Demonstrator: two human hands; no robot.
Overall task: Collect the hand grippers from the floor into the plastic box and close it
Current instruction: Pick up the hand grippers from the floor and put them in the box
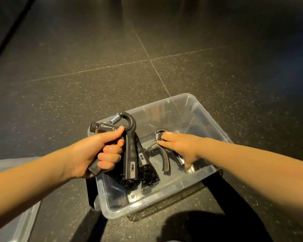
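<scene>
Hand grippers (131,165) of black plastic hang in a bunch from one hand, over a clear box on a dark floor.

The floor (77,49) fills most of the view. It is made of large dark tiles flecked with pale specks and split by thin light seams.

The plastic box (156,194) sits on the floor in the near middle, turned at an angle. It is rectangular, see-through and glossy, with rounded corners and a thick rolled rim. It has no lid on, and the floor shows through its walls.

At the near left corner lies a flat clear plastic panel (24,220) with a raised edge, partly covered by a forearm.

Two bare forearms reach in from the near edge.

The left hand (98,151) is closed in a tight fist, fingers wrapped round one handle and thumb pressed along the top. It holds the bunch above the near left part of the box. The bunch has a smooth round loop at the top, a shiny steel coil spring, a short barrel-shaped knob with small white marks, and several ribbed handles hanging down together. How many are in the bunch cannot be told.

The right hand (180,145) is down inside the box, on its right side. Its fingertips are bent and pinch the coil spring of a smaller gripper (165,159). This one is dark, with a curved handle, and lies on the bottom of the box. Something shiny and metallic shows under the palm, too hidden to make out.
</scene>
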